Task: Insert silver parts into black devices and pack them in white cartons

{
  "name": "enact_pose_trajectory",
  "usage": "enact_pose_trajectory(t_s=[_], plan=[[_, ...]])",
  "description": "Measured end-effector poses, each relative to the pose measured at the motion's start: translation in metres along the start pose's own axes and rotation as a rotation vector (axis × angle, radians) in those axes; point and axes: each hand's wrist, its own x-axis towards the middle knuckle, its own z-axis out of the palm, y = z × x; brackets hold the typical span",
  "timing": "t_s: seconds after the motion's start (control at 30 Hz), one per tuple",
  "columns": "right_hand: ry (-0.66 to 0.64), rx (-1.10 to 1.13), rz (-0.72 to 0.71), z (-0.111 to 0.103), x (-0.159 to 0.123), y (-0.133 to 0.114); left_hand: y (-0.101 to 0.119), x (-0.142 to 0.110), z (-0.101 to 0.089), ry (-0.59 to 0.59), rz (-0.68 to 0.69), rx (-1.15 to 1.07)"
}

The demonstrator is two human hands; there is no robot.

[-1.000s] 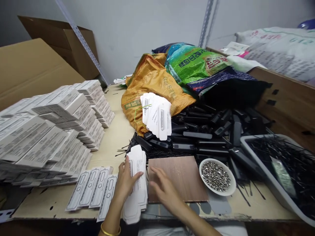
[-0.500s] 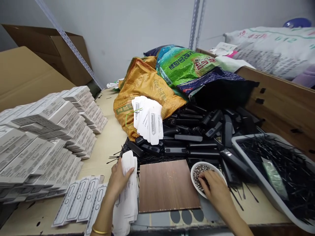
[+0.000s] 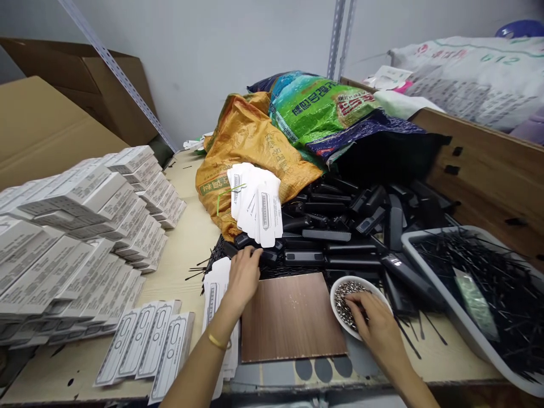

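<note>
My left hand (image 3: pixel 245 275) reaches over the near edge of a heap of black handheld cases (image 3: pixel 304 259), fingers bent down with the thumb apart; whether the fingertips touch a case cannot be made out. Beneath that wrist lies a stack of white printed cards (image 3: pixel 217 283), partly hidden by the arm. My right hand (image 3: pixel 374 320) is at a white bowl (image 3: pixel 338 327), its thumb and fingers pinched together among small shiny metal pieces (image 3: pixel 346 290), which look like screws. Between the hands a flat brown wood-grain board (image 3: pixel 293 317) rests on the table.
White boxes (image 3: pixel 106 215) are piled at the left, with several printed boxes (image 3: pixel 147 340) lying in front. More white cards (image 3: pixel 266 212) rest on an orange sack (image 3: pixel 250 136). At the right stands a grey tray (image 3: pixel 442 317) of thin black sticks, beside a cardboard wall (image 3: pixel 488 170).
My left hand has let go of the white card stack and moved up and right to the black cases. My right hand stays at the bowl, its fingers slightly shifted.
</note>
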Motion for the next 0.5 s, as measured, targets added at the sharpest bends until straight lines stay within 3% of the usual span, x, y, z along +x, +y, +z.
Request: enact_pose_trajectory(t_s=[0.13,0.2,0.33,0.5], plan=[[0.035,0.496,0.406,-0.009,0.004,-0.012,0.012,0.027,0.013,-0.014,0.031,0.058],[0.023,0.812,0.534,-0.011,0.008,-0.020,0.011,0.032,0.017,-0.012,0.042,0.067],[-0.019,1.226,0.639,-0.007,0.014,-0.035,0.007,0.030,0.020,-0.033,0.102,0.035],[-0.032,1.385,0.676,-0.002,0.016,-0.044,0.006,0.029,0.026,-0.028,0.112,0.014]])
